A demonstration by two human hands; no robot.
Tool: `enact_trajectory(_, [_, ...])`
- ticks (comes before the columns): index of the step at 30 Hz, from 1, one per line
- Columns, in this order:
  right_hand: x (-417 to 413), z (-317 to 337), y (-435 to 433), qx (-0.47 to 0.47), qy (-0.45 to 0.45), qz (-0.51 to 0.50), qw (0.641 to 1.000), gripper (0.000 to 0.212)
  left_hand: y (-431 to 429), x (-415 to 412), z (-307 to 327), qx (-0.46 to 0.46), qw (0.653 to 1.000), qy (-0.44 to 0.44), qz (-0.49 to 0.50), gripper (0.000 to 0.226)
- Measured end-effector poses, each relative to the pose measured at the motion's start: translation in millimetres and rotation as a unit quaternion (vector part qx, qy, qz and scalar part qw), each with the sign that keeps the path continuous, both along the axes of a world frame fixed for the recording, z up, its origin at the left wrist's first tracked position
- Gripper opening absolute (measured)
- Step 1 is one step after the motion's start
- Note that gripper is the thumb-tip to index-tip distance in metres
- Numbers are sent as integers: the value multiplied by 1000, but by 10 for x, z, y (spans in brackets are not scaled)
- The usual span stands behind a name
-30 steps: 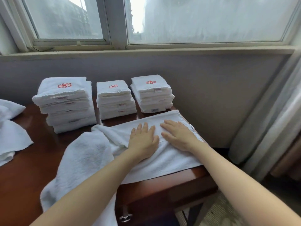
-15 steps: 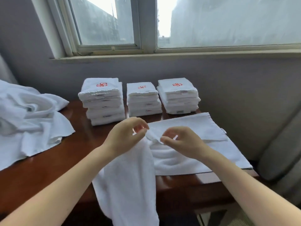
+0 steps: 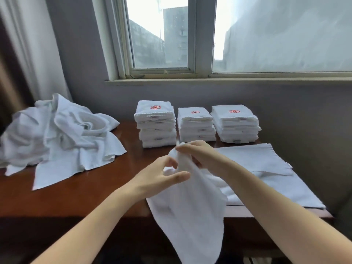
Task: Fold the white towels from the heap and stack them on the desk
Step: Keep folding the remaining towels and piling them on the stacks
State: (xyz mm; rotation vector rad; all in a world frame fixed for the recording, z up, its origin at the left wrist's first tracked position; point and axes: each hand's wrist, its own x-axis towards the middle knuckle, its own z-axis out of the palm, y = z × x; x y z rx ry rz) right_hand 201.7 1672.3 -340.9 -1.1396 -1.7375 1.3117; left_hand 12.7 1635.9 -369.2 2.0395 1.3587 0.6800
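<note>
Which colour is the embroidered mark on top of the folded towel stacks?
Red, on the white stacks, clearest in the head view.

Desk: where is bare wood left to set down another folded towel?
The desk is bare front left, between the heap and the towel in hand. A narrow strip separates heap and left stack. Crowded back right: middle stack, right stack, that towel spread before them.

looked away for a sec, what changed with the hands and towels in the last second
Both hands came up off the towel they were pressing flat. The left hand and right hand now pinch its bunched end, lifted above the desk, the rest hanging over the front edge. Its right part still lies flat; the three stacks and the heap have not moved.
</note>
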Motion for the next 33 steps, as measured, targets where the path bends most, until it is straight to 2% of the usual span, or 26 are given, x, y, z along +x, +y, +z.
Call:
enact_trajectory(1, [-88, 73, 46, -7, 16, -13, 1000, 35, -12, -33, 43, -4, 1000, -20, 15, 72])
enact_trajectory(3, [-269, 212, 153, -49, 52, -46, 996, 35, -5, -140, 118, 14, 997, -58, 42, 52])
enact_trajectory(6, [-536, 344, 285, -140, 170, -6, 975, 25, 79, -402, 233, 47, 986, -130, 98, 22])
enact_trajectory(9, [-776, 374, 389, -176, 228, 23, 957, 13, 236, -696, 274, -3, 965, -221, 139, 25])
enact_trajectory(11, [-937, 347, 471, -172, 224, 32, 959, 10, 384, -902, 226, -35, 958, -230, 170, 32])
enact_trajectory(14, [-1066, 245, 559, -118, 122, 2, 985, 17, 588, -1199, 34, -69, 938, -230, 248, 34])
enact_trajectory(17, [-1103, 69, 642, -102, 60, 15, 993, 24, 687, -1428, -163, -72, 921, -208, 321, 38])
enact_trajectory(21, [-1202, -122, 711, -113, 9, 60, 992, 20, 635, -1418, -261, -112, 929, -229, 270, 34])
enact_trajectory(22, [-1260, -156, 724, -92, -25, 55, 994, 20, 593, -1410, -276, -109, 940, -205, 251, 34])
enact_trajectory(24, [-1368, -217, 744, -23, -121, 41, 992, 35, 500, -1407, -297, -92, 962, -135, 221, 39])
enact_trajectory(26, [-1423, -256, 747, 41, -222, 40, 973, 50, 397, -1386, -286, -93, 972, -95, 192, 51])
enact_trajectory(28, [-1456, -279, 750, 107, -292, 45, 949, 55, 312, -1357, -249, -103, 975, -91, 173, 67])
enact_trajectory(30, [-1526, -241, 756, 149, -262, 39, 953, 51, 249, -1337, -218, -107, 978, -108, 146, 78])
enact_trajectory(33, [-1733, 9, 762, 59, -47, 38, 996, 55, 225, -1342, -34, -83, 973, -166, 138, 73])
